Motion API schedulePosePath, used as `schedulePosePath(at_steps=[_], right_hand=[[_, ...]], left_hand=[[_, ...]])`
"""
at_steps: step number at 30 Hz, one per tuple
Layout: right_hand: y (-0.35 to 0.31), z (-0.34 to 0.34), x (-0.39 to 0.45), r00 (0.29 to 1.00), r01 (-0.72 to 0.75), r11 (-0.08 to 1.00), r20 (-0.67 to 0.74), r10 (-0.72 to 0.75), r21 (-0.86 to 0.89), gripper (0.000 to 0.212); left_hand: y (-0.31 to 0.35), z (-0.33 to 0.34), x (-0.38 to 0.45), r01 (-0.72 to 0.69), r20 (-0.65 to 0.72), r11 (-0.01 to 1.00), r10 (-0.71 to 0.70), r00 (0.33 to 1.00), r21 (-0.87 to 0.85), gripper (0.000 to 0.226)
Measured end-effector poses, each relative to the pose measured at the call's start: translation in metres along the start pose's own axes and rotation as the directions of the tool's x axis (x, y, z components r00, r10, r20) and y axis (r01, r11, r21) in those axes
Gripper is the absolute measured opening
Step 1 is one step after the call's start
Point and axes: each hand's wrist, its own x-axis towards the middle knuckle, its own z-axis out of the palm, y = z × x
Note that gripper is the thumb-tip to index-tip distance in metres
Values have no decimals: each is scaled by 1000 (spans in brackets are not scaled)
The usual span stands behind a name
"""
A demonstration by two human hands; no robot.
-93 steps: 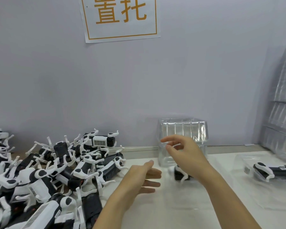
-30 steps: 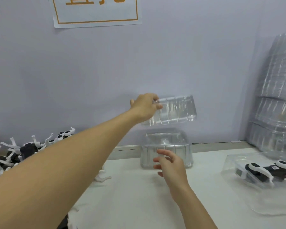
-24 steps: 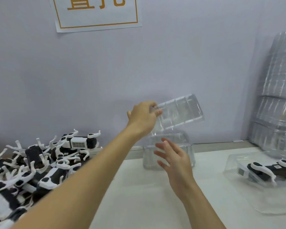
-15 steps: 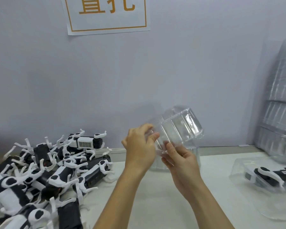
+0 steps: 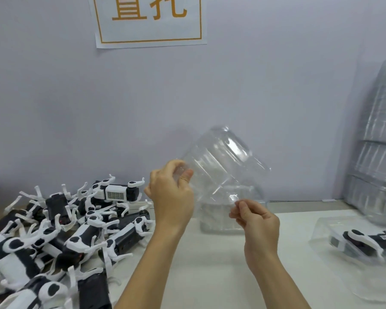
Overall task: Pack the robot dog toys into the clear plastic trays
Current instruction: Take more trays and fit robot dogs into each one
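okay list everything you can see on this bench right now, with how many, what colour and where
Toy dogs: a pile, too tangled to count, black and white, left on the table.
Held tray: one, clear, tilted in the air at centre.
Tray stack: count unclear, clear, on the table behind the hands.
Packed tray: one, clear, right, with one black and white dog in it.
Tall stack: many, clear, far right at the wall.
Sign: one, white with orange print, on the wall.
Table: one, white.
Left hand: grips the held tray.
Right hand: pinches its lower edge.
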Motion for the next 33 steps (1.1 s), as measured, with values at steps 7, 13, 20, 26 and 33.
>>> schedulePosePath(at_steps=[7, 13, 20, 26, 33], right_hand=[[-33, -25, 16, 914, 224, 928, -395, -94, 299, 31], [-82, -30, 14, 918, 321, 817, -370, -143, 480, 41], [-80, -8, 4, 1000, 20, 860, -28, -7, 510, 36], [-53, -7, 4, 979, -206, 824, 115, 171, 529, 36], [-47, 7, -7, 887, -381, 888, 372, 273, 256, 28]], left_hand=[[-12, -1, 16, -41, -136, 999, 39, 990, -8, 9], [-33, 57, 37, -66, 157, 983, 39, 987, 170, 16], [-49, 80, 22, -114, 564, 978, -6, 826, 177, 32], [-40, 33, 9, 9, 236, 999, -2, 972, -31, 19], [-16, -39, 13, 530, 376, 718, -385, 843, -451, 31]])
